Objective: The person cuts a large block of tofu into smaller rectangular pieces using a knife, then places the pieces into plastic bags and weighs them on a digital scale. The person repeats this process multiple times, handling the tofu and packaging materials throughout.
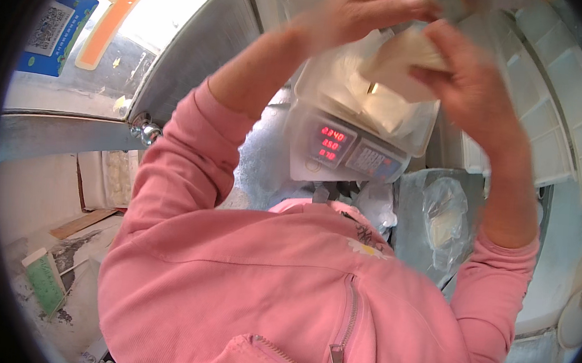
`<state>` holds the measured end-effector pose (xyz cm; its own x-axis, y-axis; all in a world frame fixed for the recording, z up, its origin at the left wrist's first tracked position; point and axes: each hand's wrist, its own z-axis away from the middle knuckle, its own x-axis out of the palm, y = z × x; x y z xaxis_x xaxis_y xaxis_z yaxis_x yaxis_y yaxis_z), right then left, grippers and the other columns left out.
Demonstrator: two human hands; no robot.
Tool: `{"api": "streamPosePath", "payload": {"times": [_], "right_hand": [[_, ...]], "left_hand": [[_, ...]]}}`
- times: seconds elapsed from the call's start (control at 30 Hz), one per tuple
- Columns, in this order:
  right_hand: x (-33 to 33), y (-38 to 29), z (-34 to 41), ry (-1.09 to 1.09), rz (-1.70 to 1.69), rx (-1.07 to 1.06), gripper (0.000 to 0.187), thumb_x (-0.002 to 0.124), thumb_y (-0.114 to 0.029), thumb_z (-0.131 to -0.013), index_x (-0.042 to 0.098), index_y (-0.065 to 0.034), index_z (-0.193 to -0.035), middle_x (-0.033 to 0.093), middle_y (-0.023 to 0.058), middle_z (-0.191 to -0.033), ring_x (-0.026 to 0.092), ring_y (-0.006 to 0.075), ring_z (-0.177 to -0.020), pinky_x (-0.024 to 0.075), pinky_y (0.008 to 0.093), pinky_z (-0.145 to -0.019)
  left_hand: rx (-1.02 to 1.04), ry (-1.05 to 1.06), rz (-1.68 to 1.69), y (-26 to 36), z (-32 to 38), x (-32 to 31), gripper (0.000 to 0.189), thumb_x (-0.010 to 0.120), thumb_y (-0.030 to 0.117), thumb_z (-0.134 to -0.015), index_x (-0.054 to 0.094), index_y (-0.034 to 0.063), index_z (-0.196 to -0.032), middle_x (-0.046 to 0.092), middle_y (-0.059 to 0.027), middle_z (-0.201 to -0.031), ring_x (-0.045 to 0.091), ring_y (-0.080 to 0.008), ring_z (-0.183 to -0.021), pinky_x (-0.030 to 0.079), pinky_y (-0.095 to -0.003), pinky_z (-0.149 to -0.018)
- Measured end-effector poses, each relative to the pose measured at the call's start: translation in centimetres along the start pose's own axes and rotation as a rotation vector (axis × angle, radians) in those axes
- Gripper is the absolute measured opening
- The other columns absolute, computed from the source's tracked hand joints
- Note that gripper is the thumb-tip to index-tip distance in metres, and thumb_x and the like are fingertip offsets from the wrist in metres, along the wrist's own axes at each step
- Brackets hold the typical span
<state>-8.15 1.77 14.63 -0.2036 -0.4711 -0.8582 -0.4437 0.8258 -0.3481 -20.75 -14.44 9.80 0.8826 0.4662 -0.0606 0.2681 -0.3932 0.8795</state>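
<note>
My right hand [468, 77] grips a stack of pale, floppy sheets [405, 63], like dough wrappers, between thumb and fingers. The stack is held above the pan [320, 90] of a digital scale [299, 166]. More pale sheets [384, 109] lie in that pan, partly hidden by the held ones. Beside the right fingertips, my left hand [369, 10] reaches across the top of the pan with its fingers stretched out. Both hands are blurred, and whether the left one holds anything is not visible. Red digits glow on the scale's display [330, 144], next to its keypad [372, 159].
White divided trays [545, 98] line the right side. A clear plastic bag [445, 222] with pale contents lies on a grey surface. At left are a window frame with a metal knob [150, 132], a blue code card [53, 33] and a green sign [43, 280] bearing writing.
</note>
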Motion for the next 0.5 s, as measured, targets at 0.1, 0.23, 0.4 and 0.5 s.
{"api": "streamPosePath", "payload": {"times": [0.1, 0.23, 0.4, 0.5], "right_hand": [[-4.6, -1.5, 2.1, -0.003, -0.171, 0.207, 0.037, 0.065, -0.011, -0.088, 0.054, -0.0032, -0.122, 0.064, 0.0061, -0.105, 0.06, 0.0136, -0.1, 0.0469, 0.0292, -0.085], [-8.6, -1.9, 7.6, 0.017, -0.498, 0.585, 0.043, 0.064, -0.012, -0.09, 0.05, -0.0018, -0.13, 0.06, 0.0048, -0.118, 0.055, 0.0124, -0.109, 0.0436, 0.0266, -0.093], [-6.5, 0.6, 19.2, -0.183, -0.5, 1.002, 0.046, 0.067, -0.018, -0.089, 0.05, 0.0004, -0.127, 0.061, 0.0053, -0.112, 0.055, 0.0109, -0.102, 0.0457, 0.0281, -0.089], [-3.7, 1.4, 28.4, -0.192, -0.453, 1.033, 0.032, 0.066, -0.025, -0.088, 0.056, -0.0029, -0.11, 0.063, 0.0058, -0.1, 0.058, 0.0138, -0.088, 0.0478, 0.0311, -0.076]], "left_hand": [[-0.201, -0.213, 0.067, 4.0, -2.2, 1.8, 0.062, 0.053, 0.05, -0.093, 0.054, -0.0047, -0.123, 0.058, -0.0064, -0.101, 0.051, -0.0106, -0.089, 0.038, -0.0232, -0.071], [-0.358, -0.399, 0.556, 1.4, -4.2, 8.4, 0.035, 0.06, 0.026, -0.092, 0.063, -0.0015, -0.113, 0.067, -0.0062, -0.103, 0.062, -0.0121, -0.094, 0.049, -0.0277, -0.083], [-0.735, -0.558, 0.99, -6.1, 0.4, 20.1, 0.052, 0.067, 0.011, -0.078, 0.052, -0.0029, -0.125, 0.062, -0.0121, -0.117, 0.061, -0.0201, -0.105, 0.048, -0.0325, -0.094], [-1.115, -0.604, 1.219, -9.2, 2.9, 27.4, 0.048, 0.065, 0.012, -0.081, 0.052, -0.0042, -0.124, 0.062, -0.0143, -0.12, 0.062, -0.0249, -0.107, 0.05, -0.0373, -0.094]]}}
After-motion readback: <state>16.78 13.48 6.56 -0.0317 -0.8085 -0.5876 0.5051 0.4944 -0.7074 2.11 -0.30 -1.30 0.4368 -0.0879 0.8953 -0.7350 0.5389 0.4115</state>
